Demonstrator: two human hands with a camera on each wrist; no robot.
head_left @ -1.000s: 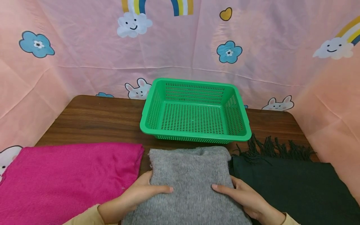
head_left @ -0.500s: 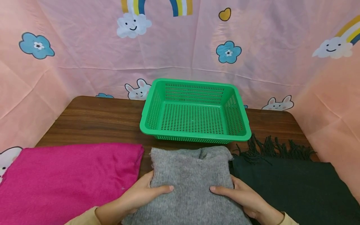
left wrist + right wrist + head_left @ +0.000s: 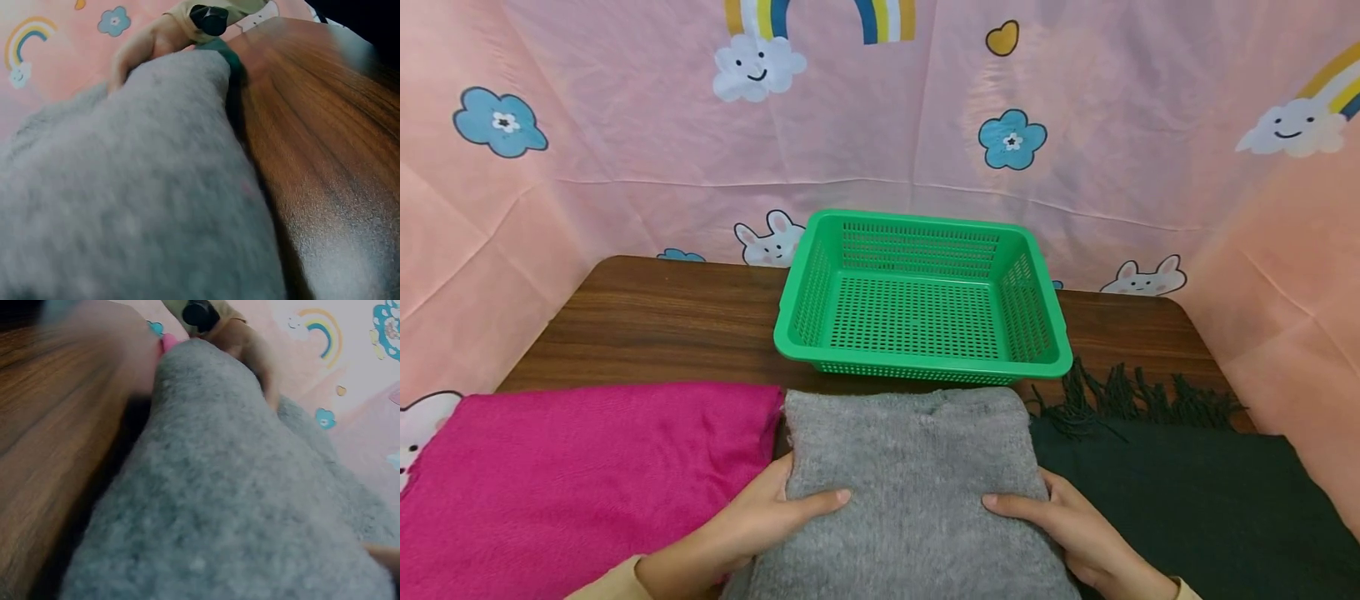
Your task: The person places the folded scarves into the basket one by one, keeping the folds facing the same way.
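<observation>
Hands are seen nearest the camera, one on each side of a folded grey scarf (image 3: pixel 906 483). The left hand (image 3: pixel 760 521) is wrapped over the scarf's left edge, thumb laid on top and the fingers tucked out of sight beneath; the right hand (image 3: pixel 1075 533) grips the right edge in the same way. The hold from both sides seems suited to keeping the folded layers together, so that the bundle would not fall open; this is a judgement only. In the left wrist view the grey wool (image 3: pixel 125 187) fills most of the picture, with the opposite hand (image 3: pixel 150 44) seen at its far edge, and the right wrist view shows the same bulk of wool (image 3: pixel 237 500) beside bare table wood.

The scarf lies between the two hands, at the front middle of the wooden table (image 3: pixel 685 317), and whether it rests on the wood or is slightly raised cannot be told. Just beside it on the left a magenta scarf (image 3: pixel 587 467) is spread flat, touching or nearly touching its edge. On the right a dark green fringed scarf (image 3: pixel 1187 492) lies close against it.

Farther off, just beyond the grey scarf, a green perforated basket (image 3: pixel 921 362) stands with nothing in it. Behind the table a pink printed backdrop (image 3: pixel 880 125) is hung.
</observation>
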